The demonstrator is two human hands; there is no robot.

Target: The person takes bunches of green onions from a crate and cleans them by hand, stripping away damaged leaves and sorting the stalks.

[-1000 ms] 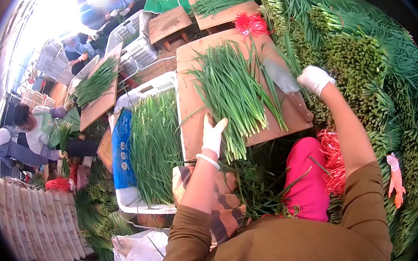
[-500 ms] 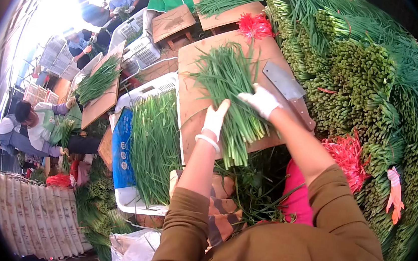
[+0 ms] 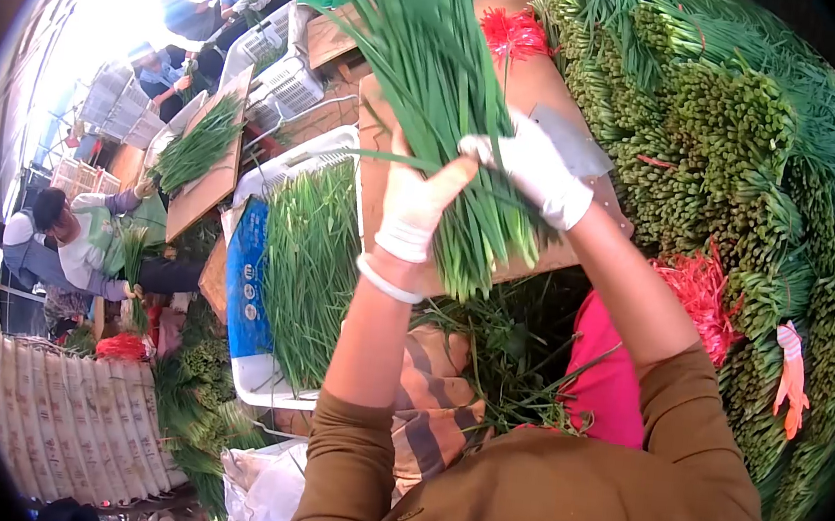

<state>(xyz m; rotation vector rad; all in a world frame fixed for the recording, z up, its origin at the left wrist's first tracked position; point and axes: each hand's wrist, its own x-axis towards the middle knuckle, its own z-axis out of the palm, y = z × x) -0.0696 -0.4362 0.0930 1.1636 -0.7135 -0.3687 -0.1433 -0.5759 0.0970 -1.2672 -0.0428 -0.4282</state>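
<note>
A thick bunch of garlic chives [image 3: 421, 70] is raised above the wooden board [image 3: 545, 84], leaves pointing up and away, pale cut ends toward me. My left hand [image 3: 415, 200], in a whitish glove, is closed round the bunch from the left, with the thumb across the stems. From the right, my gloved right hand [image 3: 537, 172] grips the same bunch, its fingertips at the stems. Partly behind that hand lies a cleaver [image 3: 571, 145] on the board; its handle is mostly covered by my forearm.
A white crate [image 3: 250, 385] of chives stands left of the board. Red plastic ties [image 3: 513, 35] sit at the far end, with another red bundle [image 3: 695, 297] near my right arm. Stacked chives [image 3: 721, 139] fill the right side. Several people work at the left, one in a vest [image 3: 88, 239].
Both hands have lifted the chive bunch off the board toward me and closed in on it. The right hand, earlier flatter on the leaves, now grips the stems.
</note>
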